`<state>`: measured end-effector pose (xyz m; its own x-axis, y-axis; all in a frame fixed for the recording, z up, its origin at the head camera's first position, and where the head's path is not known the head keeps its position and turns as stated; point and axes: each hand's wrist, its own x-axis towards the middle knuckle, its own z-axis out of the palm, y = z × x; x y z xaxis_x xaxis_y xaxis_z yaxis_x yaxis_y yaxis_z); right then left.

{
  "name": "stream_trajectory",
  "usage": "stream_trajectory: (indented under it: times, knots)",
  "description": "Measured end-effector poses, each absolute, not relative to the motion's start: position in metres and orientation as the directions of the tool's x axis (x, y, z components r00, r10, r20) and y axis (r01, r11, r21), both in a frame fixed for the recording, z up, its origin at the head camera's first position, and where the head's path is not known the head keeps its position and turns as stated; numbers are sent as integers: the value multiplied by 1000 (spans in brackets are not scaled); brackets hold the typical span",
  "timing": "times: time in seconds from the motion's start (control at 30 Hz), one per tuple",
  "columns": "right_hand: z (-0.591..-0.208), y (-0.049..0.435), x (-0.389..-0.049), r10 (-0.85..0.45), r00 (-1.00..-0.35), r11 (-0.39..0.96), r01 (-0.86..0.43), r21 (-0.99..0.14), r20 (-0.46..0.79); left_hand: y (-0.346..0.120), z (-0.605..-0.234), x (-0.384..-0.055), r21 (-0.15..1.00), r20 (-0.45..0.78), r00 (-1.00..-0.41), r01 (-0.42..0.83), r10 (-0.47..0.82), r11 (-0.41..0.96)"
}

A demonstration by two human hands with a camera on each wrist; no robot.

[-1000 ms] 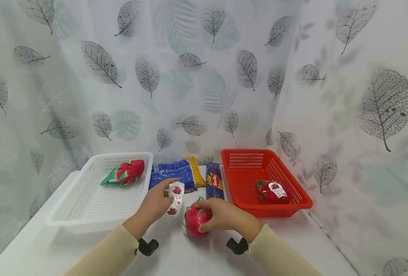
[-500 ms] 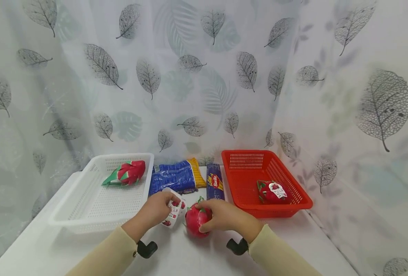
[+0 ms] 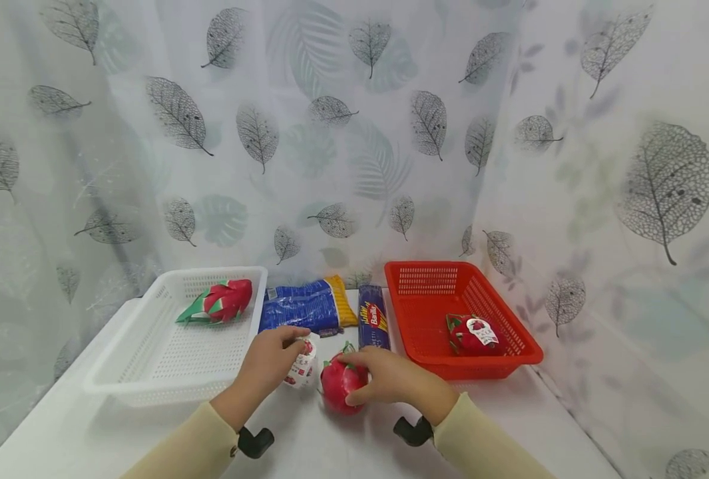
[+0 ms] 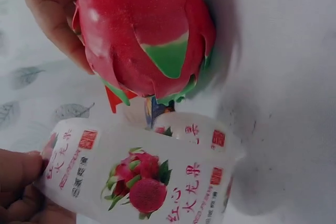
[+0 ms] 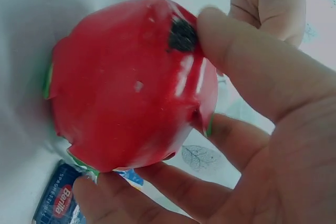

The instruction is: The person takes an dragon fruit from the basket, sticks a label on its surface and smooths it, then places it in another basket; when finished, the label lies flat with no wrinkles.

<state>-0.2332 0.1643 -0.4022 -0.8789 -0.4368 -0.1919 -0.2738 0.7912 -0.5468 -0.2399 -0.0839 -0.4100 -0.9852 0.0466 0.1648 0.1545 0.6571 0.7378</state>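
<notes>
My right hand (image 3: 399, 378) grips a red dragon fruit (image 3: 337, 387) with green-tipped scales, resting on the white table. In the right wrist view its thumb lies by a dark spot on the bare red skin (image 5: 126, 87) and the fingers curl under the other side. Just left of it, my left hand (image 3: 264, 362) pinches a curling strip of white stickers (image 3: 302, 364) printed with dragon fruit pictures and red characters. The left wrist view shows the sticker strip (image 4: 142, 177) held at its edge, close to the fruit but apart from it.
A white basket (image 3: 150, 384) at left holds another dragon fruit (image 3: 228, 301). The red basket (image 3: 420, 306) at right holds a dragon fruit with a white sticker (image 3: 482, 330). Between them lie a blue-and-yellow bag (image 3: 306, 303) and a Barilla spaghetti pack (image 3: 373, 316). A leaf-printed curtain (image 3: 354, 166) hangs behind.
My left hand has shifted slightly down and left, tilting and bending the sticker strip as it moves. The right hand keeps its grip on the dragon fruit in the same place.
</notes>
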Motion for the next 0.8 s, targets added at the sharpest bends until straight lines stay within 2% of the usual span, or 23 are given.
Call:
stream_trajectory:
  times: [0.3,0.43,0.53,0.6,0.7,0.8]
  knots:
    - [-397,163,-233,-451,-873,794,-297,-530,-186,-85,-405,-231,810,253,-967,194,-32,554]
    - [-391,160,-230,-421,-898,820,-318,-475,-127,-84,-404,-230,819,267,-963,205,-40,535]
    - [-384,154,-223,-393,-919,834,-358,-420,3,-83,-403,-228,817,263,-964,205,-32,539]
    - [-377,147,-217,-394,-910,824,-411,-391,127,-81,-402,-223,817,260,-965,205,-27,538]
    - [-369,134,-207,-426,-848,785,-520,-337,316,-79,-401,-213,826,261,-965,213,-19,522]
    - [-365,122,-201,-450,-771,763,-594,-256,451,-75,-400,-201,842,281,-960,252,11,477]
